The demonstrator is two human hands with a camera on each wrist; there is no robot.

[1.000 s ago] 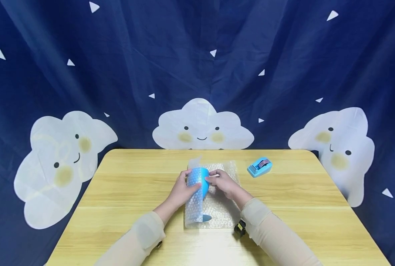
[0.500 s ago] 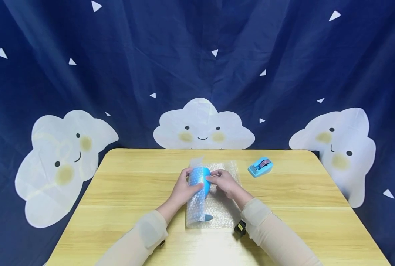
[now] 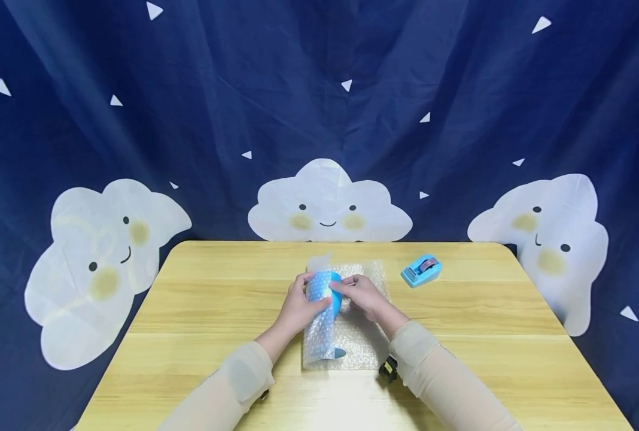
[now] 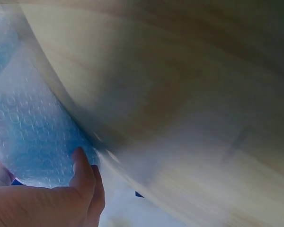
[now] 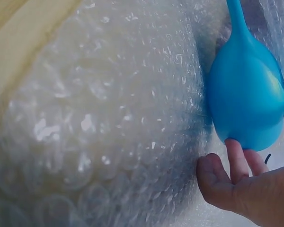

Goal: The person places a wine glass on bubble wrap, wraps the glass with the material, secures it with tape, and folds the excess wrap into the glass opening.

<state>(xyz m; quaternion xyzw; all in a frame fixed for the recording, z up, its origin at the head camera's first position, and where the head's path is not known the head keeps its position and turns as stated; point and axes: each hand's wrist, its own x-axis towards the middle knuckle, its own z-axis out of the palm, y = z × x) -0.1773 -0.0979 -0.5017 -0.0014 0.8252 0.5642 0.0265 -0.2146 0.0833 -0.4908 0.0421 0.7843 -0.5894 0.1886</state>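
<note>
A blue wine goblet [image 3: 337, 308] lies on its side on the bubble wrap [image 3: 359, 341], its bowl away from me and its foot [image 3: 340, 353] toward me. One side of the wrap is folded over the goblet's left part. My left hand [image 3: 300, 308] grips the wrapped bowl, thumb on top; the left wrist view shows its fingers against the wrap [image 4: 33, 127]. At the bowl's rim, my right hand [image 3: 364, 296] holds the bare blue edge with its fingertips. In the right wrist view the bowl [image 5: 246, 94] and stem show uncovered.
A light blue tape dispenser [image 3: 422, 270] stands on the wooden table [image 3: 217, 299], right of the wrap. A small black device [image 3: 388, 369] is by my right wrist. Behind the table hangs a dark blue curtain [image 3: 206, 120] with cloud shapes.
The wrapped goblet has rolled slightly to the right under my hands. The wrap's folded edge covers more of the bowl, leaving a narrower blue strip.
</note>
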